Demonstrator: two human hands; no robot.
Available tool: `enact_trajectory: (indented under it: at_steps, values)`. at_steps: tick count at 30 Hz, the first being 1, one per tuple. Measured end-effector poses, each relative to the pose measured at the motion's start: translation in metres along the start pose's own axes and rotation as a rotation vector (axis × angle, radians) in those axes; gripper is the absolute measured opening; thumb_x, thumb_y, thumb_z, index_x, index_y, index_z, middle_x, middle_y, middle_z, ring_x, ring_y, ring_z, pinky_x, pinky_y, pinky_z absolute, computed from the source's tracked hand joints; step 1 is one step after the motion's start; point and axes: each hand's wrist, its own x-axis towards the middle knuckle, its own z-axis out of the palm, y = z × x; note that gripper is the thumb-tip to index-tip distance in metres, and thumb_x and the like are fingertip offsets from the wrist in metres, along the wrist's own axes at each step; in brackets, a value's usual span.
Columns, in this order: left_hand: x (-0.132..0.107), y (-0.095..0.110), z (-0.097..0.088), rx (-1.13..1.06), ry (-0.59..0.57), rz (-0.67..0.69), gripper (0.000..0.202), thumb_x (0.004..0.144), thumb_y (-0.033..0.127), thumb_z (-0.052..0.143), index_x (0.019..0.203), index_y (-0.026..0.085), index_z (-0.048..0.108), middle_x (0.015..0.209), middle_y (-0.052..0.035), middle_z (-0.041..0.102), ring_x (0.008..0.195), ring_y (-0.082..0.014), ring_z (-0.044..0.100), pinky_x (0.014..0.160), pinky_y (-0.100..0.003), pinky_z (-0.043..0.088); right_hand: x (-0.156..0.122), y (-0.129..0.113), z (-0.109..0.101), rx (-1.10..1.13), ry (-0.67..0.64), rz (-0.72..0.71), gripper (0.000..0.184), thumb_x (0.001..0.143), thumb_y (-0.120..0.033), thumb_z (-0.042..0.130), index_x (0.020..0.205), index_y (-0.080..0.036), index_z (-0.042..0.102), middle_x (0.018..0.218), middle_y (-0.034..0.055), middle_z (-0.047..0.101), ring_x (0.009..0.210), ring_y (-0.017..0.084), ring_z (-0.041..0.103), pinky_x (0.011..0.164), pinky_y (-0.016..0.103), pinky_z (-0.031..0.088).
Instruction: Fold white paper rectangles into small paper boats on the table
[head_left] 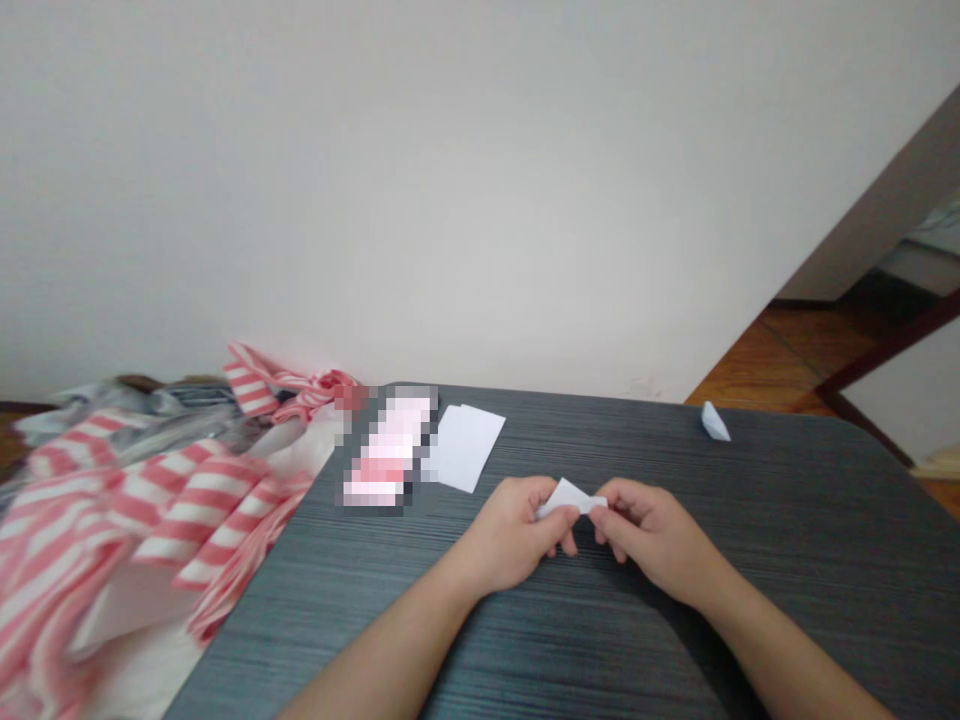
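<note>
A small piece of folded white paper (570, 496) is held between my two hands, just above the dark table (480, 640). My left hand (517, 530) pinches its left part between thumb and fingers. At the paper's right end, my right hand (645, 530) grips a narrow tip with thumb and forefinger. Part of the paper is hidden behind my fingers. Beyond my left hand lie flat white paper sheets (469, 448), slightly offset from each other. Toward the far right edge stands a small folded white paper shape (715, 422).
A blurred-out pinkish rectangular item (390, 450) lies left of the sheets. Red-and-white striped cloth (180, 500) is heaped beside the table's left edge. A pale wall (480, 200) rises behind the table. Wooden flooring (757, 355) shows at the right.
</note>
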Motion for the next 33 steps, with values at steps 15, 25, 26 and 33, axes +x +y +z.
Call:
enact_trajectory:
  at_steps: [15,25,26,33]
  values:
    - [-0.0008,-0.0021,0.0,0.002,0.012,0.014,0.024,0.089,0.032,0.051,0.08,0.014,0.064,0.068,-0.0024,0.068,0.056,-0.0102,0.054,0.054,-0.02,0.042,-0.0009,0.0004,-0.0016,-0.018,0.025,-0.009,0.025,0.091,-0.033,0.054,0.07,-0.019,0.052,0.053,-0.005,0.051,0.048,0.01,0.047,0.049,0.022,0.036]
    - [-0.001,0.0008,-0.001,0.01,0.005,0.016,0.023,0.09,0.031,0.051,0.079,0.014,0.063,0.068,-0.0025,0.068,0.056,-0.0106,0.055,0.055,-0.02,0.042,-0.0005,-0.0014,-0.0014,-0.031,0.009,-0.026,0.024,0.092,-0.031,0.052,0.072,-0.019,0.053,0.054,-0.0049,0.05,0.049,0.011,0.045,0.049,0.022,0.035]
    - [-0.0011,0.0003,-0.0009,0.02,0.008,0.019,0.024,0.09,0.031,0.05,0.078,0.014,0.063,0.069,-0.0026,0.068,0.057,-0.0107,0.055,0.055,-0.02,0.042,-0.0001,-0.0012,-0.0011,-0.035,0.003,-0.038,0.022,0.092,-0.031,0.053,0.074,-0.018,0.055,0.055,-0.0048,0.05,0.05,0.011,0.045,0.049,0.022,0.035]
    - [-0.0006,-0.007,0.0012,0.117,0.007,0.05,0.032,0.091,0.036,0.051,0.074,0.014,0.066,0.067,-0.0032,0.068,0.058,-0.0111,0.055,0.053,-0.02,0.037,-0.0008,-0.0045,0.0017,-0.067,-0.031,-0.047,0.021,0.091,-0.029,0.054,0.073,-0.018,0.057,0.054,-0.0039,0.053,0.049,0.011,0.047,0.049,0.022,0.035]
